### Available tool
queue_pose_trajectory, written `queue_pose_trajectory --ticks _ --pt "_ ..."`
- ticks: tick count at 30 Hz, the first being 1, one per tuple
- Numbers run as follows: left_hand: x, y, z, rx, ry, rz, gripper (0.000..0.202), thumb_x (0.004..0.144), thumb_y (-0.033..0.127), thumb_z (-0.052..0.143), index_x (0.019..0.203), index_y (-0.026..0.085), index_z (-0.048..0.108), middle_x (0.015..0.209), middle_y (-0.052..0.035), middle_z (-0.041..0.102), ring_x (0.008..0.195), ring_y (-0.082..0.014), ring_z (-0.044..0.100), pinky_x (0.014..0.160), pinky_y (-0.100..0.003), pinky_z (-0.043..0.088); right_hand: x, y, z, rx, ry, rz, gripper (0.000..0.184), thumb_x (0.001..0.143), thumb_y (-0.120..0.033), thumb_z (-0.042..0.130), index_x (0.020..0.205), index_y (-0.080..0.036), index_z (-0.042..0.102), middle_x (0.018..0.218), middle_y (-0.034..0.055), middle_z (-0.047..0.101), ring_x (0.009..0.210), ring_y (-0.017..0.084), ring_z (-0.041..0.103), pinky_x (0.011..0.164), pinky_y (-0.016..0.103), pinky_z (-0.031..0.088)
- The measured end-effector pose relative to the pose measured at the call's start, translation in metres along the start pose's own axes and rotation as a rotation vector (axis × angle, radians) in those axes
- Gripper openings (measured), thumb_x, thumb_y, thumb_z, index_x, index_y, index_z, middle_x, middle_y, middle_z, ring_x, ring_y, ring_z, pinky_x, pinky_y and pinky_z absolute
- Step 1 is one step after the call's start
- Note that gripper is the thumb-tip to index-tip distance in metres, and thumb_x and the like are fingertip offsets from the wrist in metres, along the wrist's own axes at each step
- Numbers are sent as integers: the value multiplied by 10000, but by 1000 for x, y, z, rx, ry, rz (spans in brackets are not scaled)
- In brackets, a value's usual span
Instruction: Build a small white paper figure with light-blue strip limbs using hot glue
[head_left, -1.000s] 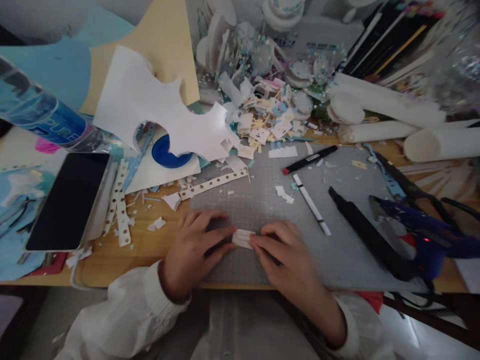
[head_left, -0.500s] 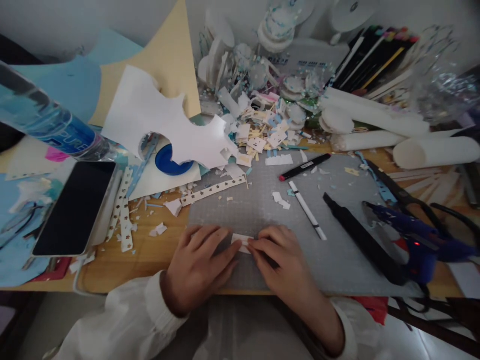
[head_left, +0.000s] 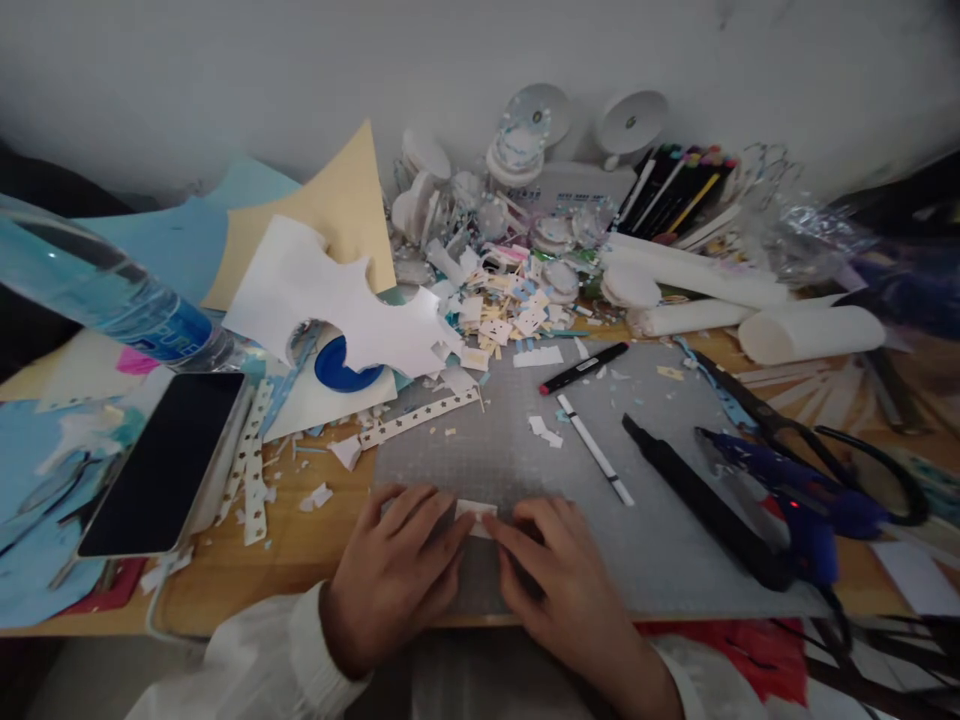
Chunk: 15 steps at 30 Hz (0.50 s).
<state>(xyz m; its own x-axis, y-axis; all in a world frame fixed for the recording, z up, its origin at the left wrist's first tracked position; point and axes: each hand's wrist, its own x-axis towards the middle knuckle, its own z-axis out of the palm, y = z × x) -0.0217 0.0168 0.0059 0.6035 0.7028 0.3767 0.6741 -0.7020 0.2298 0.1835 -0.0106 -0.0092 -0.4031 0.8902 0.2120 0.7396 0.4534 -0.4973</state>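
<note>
A small white paper strip [head_left: 477, 507] lies on the grey cutting mat [head_left: 487, 455] near its front edge. My left hand [head_left: 401, 570] rests at the strip's left end, its index fingertip pressing on the paper. From the other side my right hand [head_left: 566, 575] meets the strip with its index fingertip, the thumb bent below. Both sets of fingertips are nearly touching, and they cover the strip's lower part. Farther up the mat are a white pen [head_left: 595, 448], a black marker [head_left: 583, 368] and small paper scraps [head_left: 545, 431].
To the right lie a black tool [head_left: 705, 505], a blue glue gun [head_left: 802, 500] and scissors [head_left: 787, 425]. On the left are a phone [head_left: 165, 465] and a tilted water bottle [head_left: 127, 290]. Paper cut-outs [head_left: 517, 305] are heaped at the back beside cut white card [head_left: 382, 300].
The view has tilted upward, so the desk sits lower in the picture. Both hands stay at the paper strip; their fingertips are a little closer together and its upper edge shows more.
</note>
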Motion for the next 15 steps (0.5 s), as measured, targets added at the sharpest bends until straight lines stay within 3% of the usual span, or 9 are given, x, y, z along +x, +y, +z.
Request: queue_pose_trajectory --ticks 11,15 --pt "5 4 -2 0 -13 52 294 833 126 497 1072 160 664 1077 -70 694 1042 -236 556 939 -427 334 0 -3 5 -115 13 15 386 768 -107 575 1131 -211 648 831 44 584 773 210 475 666 350 353" --pt "6 3 -3 2 -29 61 319 802 126 535 1091 174 660 1085 -68 693 1041 -246 567 923 -443 364 -2 -2 3 70 71 58 314 778 -125 582 1073 -221 628 953 58 589 880 226 512 757 377 410"
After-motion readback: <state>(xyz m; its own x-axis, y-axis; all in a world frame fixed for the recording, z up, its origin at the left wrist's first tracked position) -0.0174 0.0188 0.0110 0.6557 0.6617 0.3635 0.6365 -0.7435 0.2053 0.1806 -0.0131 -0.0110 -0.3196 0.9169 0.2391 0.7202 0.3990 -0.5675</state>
